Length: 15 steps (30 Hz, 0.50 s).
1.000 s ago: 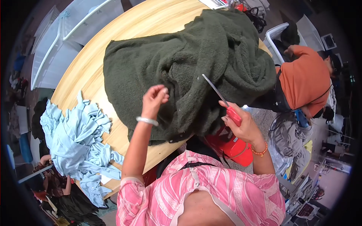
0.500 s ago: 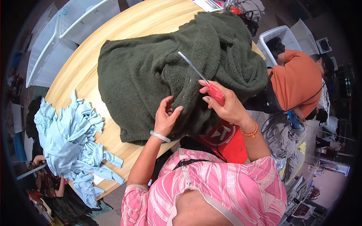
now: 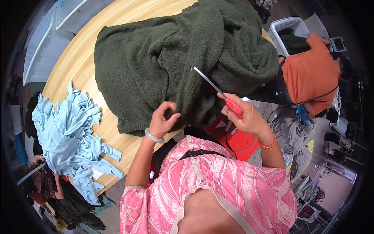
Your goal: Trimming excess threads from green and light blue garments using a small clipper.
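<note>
A dark green fleecy knit garment (image 3: 156,58) lies in thick folds over the table. My left hand (image 3: 161,119) is at its near edge, with fingers curved and thumb apart; I see nothing between them. Whether the fingertips touch the cloth I cannot tell. To the right, my right hand (image 3: 247,119) is closed round the red handle of a tool (image 3: 234,107). Its long, thin metal shaft points up and left over the garment's folds; its exact kind does not show.
A round wooden table (image 3: 78,70) bears a heap of light blue cloth (image 3: 70,136) at left. White bins (image 3: 43,46) stand beyond the left edge. At right, a person in an orange top (image 3: 311,74) bends by a white bin (image 3: 278,27). A red seat (image 3: 233,142) is near me.
The table and its cloths sit higher and slightly left in view. My left hand has drawn back toward the garment's edge. My right hand, with the tool, has shifted right and down relative to the garment.
</note>
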Each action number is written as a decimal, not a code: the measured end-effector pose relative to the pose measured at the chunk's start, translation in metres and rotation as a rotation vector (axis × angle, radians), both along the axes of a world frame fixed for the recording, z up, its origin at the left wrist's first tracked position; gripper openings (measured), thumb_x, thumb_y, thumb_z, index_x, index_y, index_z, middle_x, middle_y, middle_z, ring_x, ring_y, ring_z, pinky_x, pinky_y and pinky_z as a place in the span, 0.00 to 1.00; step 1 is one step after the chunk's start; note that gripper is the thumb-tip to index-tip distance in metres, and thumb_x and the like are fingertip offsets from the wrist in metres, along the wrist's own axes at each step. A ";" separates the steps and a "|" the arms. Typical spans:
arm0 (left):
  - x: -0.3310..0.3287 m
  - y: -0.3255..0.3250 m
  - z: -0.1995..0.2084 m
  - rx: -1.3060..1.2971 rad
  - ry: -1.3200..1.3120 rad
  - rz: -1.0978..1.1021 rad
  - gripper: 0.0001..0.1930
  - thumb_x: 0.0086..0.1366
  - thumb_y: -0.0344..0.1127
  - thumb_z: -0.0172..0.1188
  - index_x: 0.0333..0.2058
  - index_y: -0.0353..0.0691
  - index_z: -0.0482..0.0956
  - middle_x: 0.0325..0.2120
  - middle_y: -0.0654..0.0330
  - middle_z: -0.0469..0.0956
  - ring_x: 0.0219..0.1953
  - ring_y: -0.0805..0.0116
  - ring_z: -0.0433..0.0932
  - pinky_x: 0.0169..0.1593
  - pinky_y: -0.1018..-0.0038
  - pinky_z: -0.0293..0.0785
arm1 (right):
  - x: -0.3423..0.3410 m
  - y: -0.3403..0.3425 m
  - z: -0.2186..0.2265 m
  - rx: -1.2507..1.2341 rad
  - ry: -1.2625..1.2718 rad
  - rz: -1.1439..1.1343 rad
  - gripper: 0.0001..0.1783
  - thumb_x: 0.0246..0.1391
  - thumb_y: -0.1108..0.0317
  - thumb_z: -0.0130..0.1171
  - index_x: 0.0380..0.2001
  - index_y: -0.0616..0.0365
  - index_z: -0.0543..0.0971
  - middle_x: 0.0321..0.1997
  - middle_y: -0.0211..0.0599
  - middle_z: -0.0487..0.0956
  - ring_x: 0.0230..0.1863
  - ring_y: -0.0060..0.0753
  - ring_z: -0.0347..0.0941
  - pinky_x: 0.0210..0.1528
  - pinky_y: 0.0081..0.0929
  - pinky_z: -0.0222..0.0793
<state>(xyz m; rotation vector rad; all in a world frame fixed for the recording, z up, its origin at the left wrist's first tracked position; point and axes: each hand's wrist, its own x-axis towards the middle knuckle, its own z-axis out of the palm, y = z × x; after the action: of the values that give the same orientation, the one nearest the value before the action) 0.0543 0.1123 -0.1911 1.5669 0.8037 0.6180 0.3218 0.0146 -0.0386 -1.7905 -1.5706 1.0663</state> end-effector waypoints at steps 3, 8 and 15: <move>-0.006 -0.007 0.015 -0.644 -0.287 0.135 0.15 0.57 0.20 0.63 0.44 0.35 0.74 0.43 0.61 0.76 0.45 0.77 0.74 0.49 0.81 0.72 | -0.001 -0.016 -0.002 -0.039 -0.057 0.028 0.27 0.53 0.76 0.54 0.58 0.56 0.68 0.29 0.39 0.79 0.31 0.33 0.78 0.39 0.28 0.72; -0.021 -0.014 -0.010 -0.703 -0.302 0.241 0.18 0.57 0.21 0.63 0.47 0.33 0.74 0.41 0.61 0.79 0.39 0.75 0.78 0.46 0.80 0.76 | -0.013 -0.032 -0.002 0.014 -0.095 0.121 0.26 0.53 0.68 0.59 0.56 0.54 0.68 0.29 0.53 0.78 0.34 0.54 0.78 0.37 0.39 0.73; -0.022 -0.015 -0.017 -0.713 -0.415 0.429 0.13 0.59 0.22 0.62 0.44 0.31 0.77 0.38 0.58 0.81 0.37 0.71 0.80 0.44 0.76 0.77 | -0.057 -0.063 -0.002 -0.272 -0.299 0.315 0.26 0.52 0.61 0.58 0.55 0.51 0.69 0.22 0.54 0.76 0.25 0.56 0.75 0.30 0.46 0.71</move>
<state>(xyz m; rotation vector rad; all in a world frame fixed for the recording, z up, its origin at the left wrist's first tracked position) 0.0318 0.0973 -0.2084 0.5911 0.9111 0.8147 0.2648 -0.0484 -0.0404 -1.9987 -2.0221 1.2497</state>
